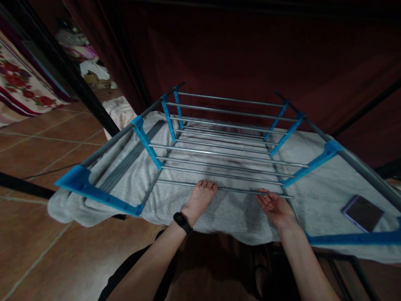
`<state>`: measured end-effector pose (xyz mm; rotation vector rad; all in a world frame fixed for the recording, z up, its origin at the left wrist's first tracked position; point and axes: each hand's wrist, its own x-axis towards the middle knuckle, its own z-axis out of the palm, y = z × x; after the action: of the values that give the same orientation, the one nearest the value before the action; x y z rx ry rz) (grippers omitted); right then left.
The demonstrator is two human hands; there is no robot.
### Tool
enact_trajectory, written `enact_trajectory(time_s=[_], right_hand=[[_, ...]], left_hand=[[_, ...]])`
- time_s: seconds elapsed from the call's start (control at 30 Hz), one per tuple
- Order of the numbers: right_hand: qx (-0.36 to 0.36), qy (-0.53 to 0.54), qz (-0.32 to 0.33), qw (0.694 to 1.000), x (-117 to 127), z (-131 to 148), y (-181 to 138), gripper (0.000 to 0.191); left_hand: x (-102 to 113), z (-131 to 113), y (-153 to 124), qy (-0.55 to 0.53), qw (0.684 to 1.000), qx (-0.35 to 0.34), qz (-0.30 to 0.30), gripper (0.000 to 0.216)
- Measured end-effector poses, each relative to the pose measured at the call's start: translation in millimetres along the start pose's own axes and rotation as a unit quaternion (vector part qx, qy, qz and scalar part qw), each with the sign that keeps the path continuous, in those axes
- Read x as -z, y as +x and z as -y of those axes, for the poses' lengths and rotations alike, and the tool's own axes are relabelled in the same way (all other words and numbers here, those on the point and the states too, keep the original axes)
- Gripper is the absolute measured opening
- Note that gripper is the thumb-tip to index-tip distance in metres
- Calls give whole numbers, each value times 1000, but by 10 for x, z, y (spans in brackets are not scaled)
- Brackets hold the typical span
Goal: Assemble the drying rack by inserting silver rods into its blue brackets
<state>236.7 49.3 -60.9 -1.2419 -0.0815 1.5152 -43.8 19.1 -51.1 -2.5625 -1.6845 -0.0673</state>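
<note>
Rod of thin grey metal [236, 190] runs, in the head view, along the near side of a rack of grey tubes and blue plastic brackets [216, 154], clasped from above by the left hand [202, 196], which hides part of it, and gripped in the curled fingers of the upturned right hand [275, 207]. The far bars crowd too closely to count, and the near right blue bracket [354, 238] is cut off by the view's edge. Grey blanket [241, 219] bears a tube bundle [133, 156] and dark phone [365, 214], while a black post [84, 86] slants before heaped cloths [77, 44].
</note>
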Motion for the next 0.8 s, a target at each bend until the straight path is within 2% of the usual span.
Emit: enact_trajectory(time_s=[0.4,0.8], right_hand=[[20,17,10,1000,126,125,93,22],[45,60,-25,997,120,185,152,20]], left_hand=[[53,84,9,2,1000,12,8,32],[89,176,0,-7,999,37,20,46]])
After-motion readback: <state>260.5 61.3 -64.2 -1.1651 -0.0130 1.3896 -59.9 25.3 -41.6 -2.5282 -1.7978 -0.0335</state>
